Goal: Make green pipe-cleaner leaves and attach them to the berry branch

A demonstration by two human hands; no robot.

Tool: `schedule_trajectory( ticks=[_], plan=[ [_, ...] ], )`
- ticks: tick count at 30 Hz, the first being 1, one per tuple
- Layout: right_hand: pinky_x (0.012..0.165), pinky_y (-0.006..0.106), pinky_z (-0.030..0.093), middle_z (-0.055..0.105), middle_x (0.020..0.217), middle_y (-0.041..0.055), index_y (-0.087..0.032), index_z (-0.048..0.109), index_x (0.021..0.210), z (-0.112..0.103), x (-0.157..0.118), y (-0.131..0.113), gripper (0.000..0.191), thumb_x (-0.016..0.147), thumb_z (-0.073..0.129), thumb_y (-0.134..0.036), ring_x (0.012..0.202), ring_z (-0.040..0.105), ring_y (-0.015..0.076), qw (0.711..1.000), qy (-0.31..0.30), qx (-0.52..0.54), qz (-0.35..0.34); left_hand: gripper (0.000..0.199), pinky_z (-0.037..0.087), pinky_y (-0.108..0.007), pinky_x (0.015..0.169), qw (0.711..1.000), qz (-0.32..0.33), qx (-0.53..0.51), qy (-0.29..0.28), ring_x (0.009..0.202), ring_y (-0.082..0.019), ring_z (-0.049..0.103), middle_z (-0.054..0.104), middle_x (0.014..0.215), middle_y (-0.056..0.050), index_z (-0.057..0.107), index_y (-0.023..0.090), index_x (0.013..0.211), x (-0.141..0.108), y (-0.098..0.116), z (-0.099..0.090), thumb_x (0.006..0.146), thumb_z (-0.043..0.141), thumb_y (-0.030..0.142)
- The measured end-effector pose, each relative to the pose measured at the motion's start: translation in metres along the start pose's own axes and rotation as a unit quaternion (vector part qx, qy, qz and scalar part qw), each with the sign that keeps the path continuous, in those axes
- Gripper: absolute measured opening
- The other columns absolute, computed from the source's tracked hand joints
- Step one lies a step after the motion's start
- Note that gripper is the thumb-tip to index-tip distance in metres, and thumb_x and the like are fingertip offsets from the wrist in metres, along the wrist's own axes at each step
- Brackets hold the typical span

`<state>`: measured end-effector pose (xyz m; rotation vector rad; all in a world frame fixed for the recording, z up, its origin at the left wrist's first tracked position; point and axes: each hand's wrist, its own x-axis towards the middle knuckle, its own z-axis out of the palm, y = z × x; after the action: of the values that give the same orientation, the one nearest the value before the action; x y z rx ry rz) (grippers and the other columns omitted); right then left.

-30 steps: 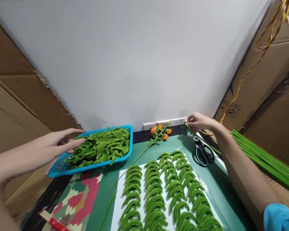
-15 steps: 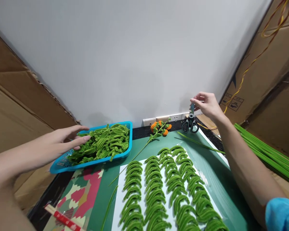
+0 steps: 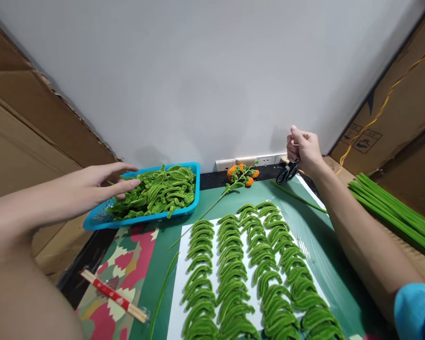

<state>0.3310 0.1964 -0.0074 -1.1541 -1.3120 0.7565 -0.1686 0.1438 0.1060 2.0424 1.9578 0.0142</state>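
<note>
My left hand point(image 3: 108, 185) rests over the left end of a blue plastic basket point(image 3: 197, 189), its thumb and fingers apart. Inside the basket lies a heap of curved fuzzy green pieces point(image 3: 170, 186), like chenille leaves. At the back right, my right hand point(image 3: 304, 148) is closed with the thumb up. Dark-handled scissors point(image 3: 286, 173) hang tilted just below its fingers; the blades are hidden in the hand. On a white sheet point(image 3: 179, 283) in front, more green pieces point(image 3: 232, 264) lie in overlapping rows.
A stem with orange flowers point(image 3: 242, 174) lies by the wall sockets point(image 3: 267, 161). A bundle of green stems point(image 3: 393, 212) is at right, and a loose stem point(image 3: 299, 197) nearby. Wrapped chopsticks point(image 3: 113, 295) lie on a patterned sheet point(image 3: 104, 323). Cardboard point(image 3: 396, 118) stands at both sides.
My right hand has turned thumb up and closed further, and the scissors have gone from upright to tilted. The left hand stays over the basket. The view has tipped down slightly.
</note>
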Motion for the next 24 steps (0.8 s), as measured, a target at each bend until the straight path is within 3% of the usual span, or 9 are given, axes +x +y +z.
schedule_trajectory(
  ticks=[3, 8, 13, 19, 24],
  plan=[
    [0.039, 0.028, 0.022, 0.019, 0.053, -0.0095, -0.03, 0.037, 0.069, 0.003, 0.002, 0.008, 0.066, 0.091, 0.046, -0.091, 0.041, 0.018, 0.0103, 0.999, 0.027, 0.025, 0.006, 0.106, 0.05, -0.04, 0.11, 1.0, 0.001, 0.006, 0.006, 0.125, -0.034, 0.068, 0.073, 0.139, -0.008, 0.055, 0.02, 0.151, -0.002, 0.004, 0.0, 0.071, 0.054, 0.091],
    [0.037, 0.027, 0.016, 0.022, 0.049, -0.0084, -0.029, 0.04, 0.062, 0.003, 0.003, 0.015, 0.066, 0.087, 0.06, -0.086, 0.039, 0.017, 0.0085, 0.995, 0.055, 0.077, -0.012, 0.105, 0.053, -0.037, 0.104, 1.0, 0.023, 0.003, -0.009, 0.116, -0.031, 0.072, 0.073, 0.139, -0.007, 0.056, 0.022, 0.151, -0.003, 0.006, 0.001, 0.073, 0.055, 0.092],
    [0.033, 0.026, 0.012, 0.025, 0.046, -0.0085, -0.028, 0.04, 0.059, 0.006, 0.004, 0.018, 0.069, 0.087, 0.061, -0.088, 0.036, 0.018, 0.0074, 0.991, 0.072, 0.104, -0.044, 0.101, 0.053, -0.042, 0.101, 0.999, 0.039, 0.015, 0.02, 0.112, -0.032, 0.07, 0.076, 0.13, -0.01, 0.061, 0.018, 0.144, -0.008, 0.015, 0.003, 0.077, 0.05, 0.093],
    [0.035, 0.029, 0.011, 0.028, 0.048, -0.0086, -0.029, 0.038, 0.06, 0.008, 0.002, 0.023, 0.064, 0.098, 0.056, -0.077, 0.036, 0.021, 0.0073, 0.986, 0.117, 0.11, -0.044, 0.081, 0.047, -0.042, 0.109, 0.998, 0.051, 0.012, 0.02, 0.126, -0.031, 0.063, 0.066, 0.147, -0.01, 0.057, 0.02, 0.15, -0.017, 0.021, 0.005, 0.091, 0.051, 0.074],
    [0.042, 0.03, 0.012, 0.029, 0.048, -0.0095, -0.028, 0.04, 0.062, 0.012, 0.0, 0.018, 0.061, 0.105, 0.05, -0.07, 0.038, 0.021, 0.0068, 0.983, 0.151, 0.103, -0.027, 0.071, 0.047, -0.042, 0.109, 0.998, 0.062, 0.016, 0.028, 0.126, -0.028, 0.063, 0.066, 0.148, -0.01, 0.056, 0.018, 0.153, -0.017, 0.018, 0.009, 0.098, 0.052, 0.063]
  ],
)
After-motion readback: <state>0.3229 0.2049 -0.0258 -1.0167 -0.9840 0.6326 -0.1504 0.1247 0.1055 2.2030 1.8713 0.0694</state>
